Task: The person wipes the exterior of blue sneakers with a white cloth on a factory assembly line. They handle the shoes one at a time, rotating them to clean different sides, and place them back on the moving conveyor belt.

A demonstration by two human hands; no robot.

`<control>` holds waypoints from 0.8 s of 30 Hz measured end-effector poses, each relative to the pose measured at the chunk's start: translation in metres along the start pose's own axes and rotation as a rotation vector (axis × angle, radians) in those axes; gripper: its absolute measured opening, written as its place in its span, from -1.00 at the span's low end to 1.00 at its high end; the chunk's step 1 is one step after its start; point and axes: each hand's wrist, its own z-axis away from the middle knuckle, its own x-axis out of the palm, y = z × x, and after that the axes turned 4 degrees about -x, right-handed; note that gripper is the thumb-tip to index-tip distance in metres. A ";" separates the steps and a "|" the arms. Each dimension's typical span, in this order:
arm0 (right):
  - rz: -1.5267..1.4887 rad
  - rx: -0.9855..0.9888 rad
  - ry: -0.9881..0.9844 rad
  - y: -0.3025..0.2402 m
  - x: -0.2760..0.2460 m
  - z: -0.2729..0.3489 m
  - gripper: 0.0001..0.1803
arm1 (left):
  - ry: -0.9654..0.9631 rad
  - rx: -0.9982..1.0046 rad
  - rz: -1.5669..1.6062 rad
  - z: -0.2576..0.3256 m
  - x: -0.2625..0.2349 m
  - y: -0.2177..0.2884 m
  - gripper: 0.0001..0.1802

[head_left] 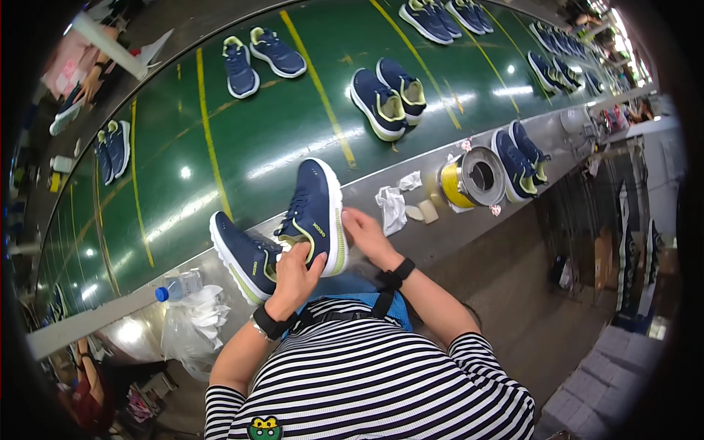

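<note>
between the two hands, just above the striped shirt [367, 381], a navy sneaker [317, 213] with a white sole and yellow-green trim stands tilted on its heel, toe pointing away. the left hand [295, 275] is closed around its heel and side from below, thumb on the upper. the right hand [367, 235] lies against the sole side of the same shoe, fingers curled on its edge, so both hold it off the surface [440, 235]. just left of the left hand a second navy sneaker [246, 257] rests on the surface's edge, touching the held one. further left lie a water bottle [178, 286] and a crumpled clear bag [192, 326]. right of the right hand sit white rags [392, 205] and a yellow tape roll [473, 178]. beyond the hands, more navy pairs [387, 99] ride the green belt [242, 139].
</note>
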 end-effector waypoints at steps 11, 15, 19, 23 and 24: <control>1.019 -0.054 0.407 0.044 -0.127 0.023 -0.65 | -0.140 -0.120 -0.094 -0.013 0.042 -0.020 -0.73; 1.062 -0.026 0.451 0.034 -0.136 0.019 -0.81 | -0.191 -0.205 -0.021 -0.019 0.035 -0.014 -0.66; 0.838 -0.247 0.667 0.033 -0.136 0.023 -0.88 | -0.194 -0.317 0.097 -0.023 0.038 -0.017 -0.63; 0.167 -0.109 0.604 0.009 -0.100 0.032 -0.83 | -0.199 -0.412 0.192 -0.022 0.038 -0.017 -0.63; -0.029 -0.022 0.466 0.006 -0.082 0.037 -0.82 | -0.203 -0.432 0.206 -0.022 0.038 -0.017 -0.62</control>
